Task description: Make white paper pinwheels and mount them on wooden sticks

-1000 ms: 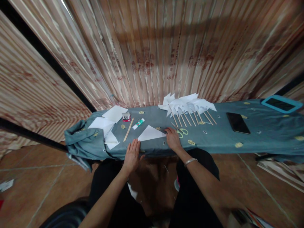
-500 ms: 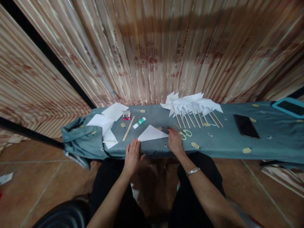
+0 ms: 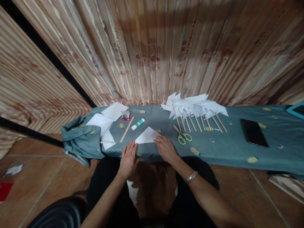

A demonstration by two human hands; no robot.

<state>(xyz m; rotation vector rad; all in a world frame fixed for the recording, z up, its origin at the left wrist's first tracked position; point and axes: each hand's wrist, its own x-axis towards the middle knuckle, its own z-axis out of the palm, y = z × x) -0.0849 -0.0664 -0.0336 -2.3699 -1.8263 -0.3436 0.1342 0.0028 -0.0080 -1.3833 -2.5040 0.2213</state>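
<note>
A white sheet of paper folded into a triangle (image 3: 147,135) lies flat on the cloth-covered table (image 3: 223,148), its point facing away from me. My left hand (image 3: 129,158) rests at its left corner, fingers stretched out and lying flat. Over the right part of the fold, my right hand (image 3: 165,148) presses down with extended fingers, covering the right corner. Just beyond the paper lies a glue stick (image 3: 138,124). Green-handled scissors (image 3: 184,138) lie to the right of my right hand, and thin wooden sticks (image 3: 127,129) are to the left of the glue.
Several white paper pinwheels (image 3: 194,106) on sticks lie in a row at the back. Loose white sheets (image 3: 99,122) and a small red box (image 3: 125,115) are at the left. A black phone (image 3: 254,133) lies at right, near a blue-framed tablet (image 3: 296,110). A striped curtain (image 3: 152,47) hangs behind.
My right hand has slid left from the triangle's right corner onto its right part, uncovering the scissors. My left hand stays at the left corner. The view has shifted slightly.
</note>
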